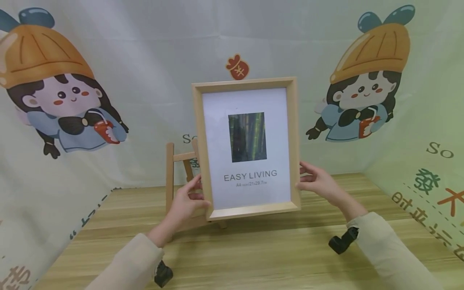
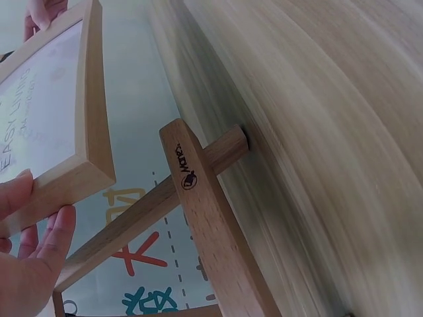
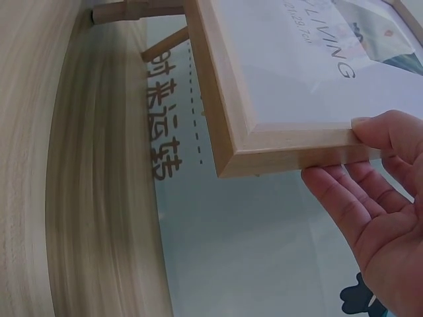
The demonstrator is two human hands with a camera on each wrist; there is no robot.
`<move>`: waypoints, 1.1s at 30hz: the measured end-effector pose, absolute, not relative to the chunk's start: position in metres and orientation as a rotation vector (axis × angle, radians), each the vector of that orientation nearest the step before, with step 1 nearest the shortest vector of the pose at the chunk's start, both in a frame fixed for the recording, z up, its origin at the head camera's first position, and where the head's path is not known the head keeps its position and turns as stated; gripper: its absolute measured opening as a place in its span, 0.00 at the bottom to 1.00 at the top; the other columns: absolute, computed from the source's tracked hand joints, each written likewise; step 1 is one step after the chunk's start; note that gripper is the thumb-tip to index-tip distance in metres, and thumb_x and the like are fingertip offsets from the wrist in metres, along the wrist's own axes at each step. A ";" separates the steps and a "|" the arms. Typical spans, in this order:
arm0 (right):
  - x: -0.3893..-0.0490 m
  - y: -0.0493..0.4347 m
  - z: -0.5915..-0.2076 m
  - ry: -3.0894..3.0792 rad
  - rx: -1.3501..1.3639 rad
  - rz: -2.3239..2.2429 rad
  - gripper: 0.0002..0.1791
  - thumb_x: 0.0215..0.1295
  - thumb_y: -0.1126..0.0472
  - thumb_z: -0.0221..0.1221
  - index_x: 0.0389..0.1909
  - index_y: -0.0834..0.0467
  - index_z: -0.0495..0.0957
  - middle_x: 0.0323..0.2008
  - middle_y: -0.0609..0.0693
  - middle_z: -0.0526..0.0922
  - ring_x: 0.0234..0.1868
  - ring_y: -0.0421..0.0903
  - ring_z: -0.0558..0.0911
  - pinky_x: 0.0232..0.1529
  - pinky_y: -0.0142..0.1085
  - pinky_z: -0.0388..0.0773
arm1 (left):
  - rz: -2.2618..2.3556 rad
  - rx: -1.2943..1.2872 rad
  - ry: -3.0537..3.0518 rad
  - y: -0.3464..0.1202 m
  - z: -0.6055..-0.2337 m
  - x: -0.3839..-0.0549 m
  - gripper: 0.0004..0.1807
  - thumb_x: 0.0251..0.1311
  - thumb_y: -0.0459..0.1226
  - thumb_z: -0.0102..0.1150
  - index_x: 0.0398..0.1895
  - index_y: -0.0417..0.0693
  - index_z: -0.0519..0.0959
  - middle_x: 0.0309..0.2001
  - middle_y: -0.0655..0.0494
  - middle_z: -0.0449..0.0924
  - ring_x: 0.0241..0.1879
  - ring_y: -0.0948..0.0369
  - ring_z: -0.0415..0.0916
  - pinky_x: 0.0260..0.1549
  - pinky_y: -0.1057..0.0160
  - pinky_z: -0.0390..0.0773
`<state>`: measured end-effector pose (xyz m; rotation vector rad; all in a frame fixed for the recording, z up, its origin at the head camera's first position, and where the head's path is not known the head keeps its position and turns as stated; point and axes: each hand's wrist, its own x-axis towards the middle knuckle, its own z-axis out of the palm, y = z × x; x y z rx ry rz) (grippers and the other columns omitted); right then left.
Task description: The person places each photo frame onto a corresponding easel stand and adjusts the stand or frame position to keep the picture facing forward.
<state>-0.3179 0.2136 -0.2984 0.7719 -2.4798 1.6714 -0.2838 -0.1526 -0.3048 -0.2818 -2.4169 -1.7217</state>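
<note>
A light wood picture frame [image 1: 250, 201] is held up in the middle of the head view, slightly tilted, its front with "EASY LIVING" and a small bamboo picture facing me. My left hand [image 1: 186, 200] grips its lower left side, thumb on the front edge and fingers round the side. On the opposite side my right hand [image 1: 320, 183] pinches the edge, with the thumb in front, as the right wrist view shows. Behind the frame stands a wooden easel [image 1: 169, 173], mostly hidden in the head view; its leg and ledge show large in the left wrist view.
The wood-grain table [image 1: 275, 249] spreads below the frame. A printed cloth [image 1: 156, 60] with cartoon figures and lettering hangs at the back and both sides. Small black devices sit at both wrists, one of them the right wrist device [image 1: 342, 241].
</note>
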 end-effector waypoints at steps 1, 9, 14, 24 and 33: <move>-0.318 0.213 -0.298 -2.478 0.774 1.682 0.40 0.57 0.70 0.57 0.68 0.68 0.48 0.50 0.68 0.68 0.43 0.39 0.77 0.43 0.31 0.78 | -1.713 -0.278 -2.420 -0.154 -0.305 -0.284 0.45 0.43 0.20 0.63 0.68 0.42 0.56 0.50 0.40 0.71 0.36 0.61 0.74 0.34 0.71 0.78; -0.321 0.206 -0.298 -2.477 0.774 1.700 0.41 0.56 0.70 0.58 0.69 0.67 0.48 0.49 0.67 0.68 0.45 0.47 0.77 0.44 0.33 0.78 | -1.711 -0.262 -2.421 -0.161 -0.305 -0.285 0.45 0.43 0.20 0.63 0.68 0.42 0.56 0.50 0.42 0.69 0.36 0.64 0.73 0.33 0.72 0.77; -0.323 0.201 -0.299 -2.484 0.772 1.687 0.41 0.56 0.69 0.59 0.68 0.67 0.49 0.50 0.67 0.69 0.49 0.56 0.76 0.45 0.35 0.78 | -1.736 -0.288 -2.404 -0.167 -0.304 -0.284 0.46 0.44 0.19 0.62 0.69 0.42 0.55 0.49 0.41 0.69 0.36 0.65 0.73 0.34 0.72 0.78; -0.327 0.191 -0.303 -2.484 0.784 1.712 0.41 0.56 0.70 0.58 0.69 0.67 0.48 0.50 0.67 0.68 0.49 0.57 0.76 0.47 0.38 0.78 | -1.722 -0.300 -2.436 -0.178 -0.304 -0.279 0.46 0.45 0.20 0.62 0.70 0.41 0.51 0.51 0.40 0.68 0.37 0.65 0.72 0.34 0.73 0.77; -0.327 0.182 -0.302 -2.475 0.809 1.722 0.41 0.56 0.70 0.58 0.69 0.67 0.48 0.51 0.67 0.69 0.50 0.57 0.75 0.46 0.37 0.78 | -1.728 -0.298 -2.439 -0.185 -0.303 -0.275 0.47 0.47 0.20 0.60 0.70 0.43 0.49 0.52 0.40 0.66 0.36 0.67 0.71 0.33 0.74 0.77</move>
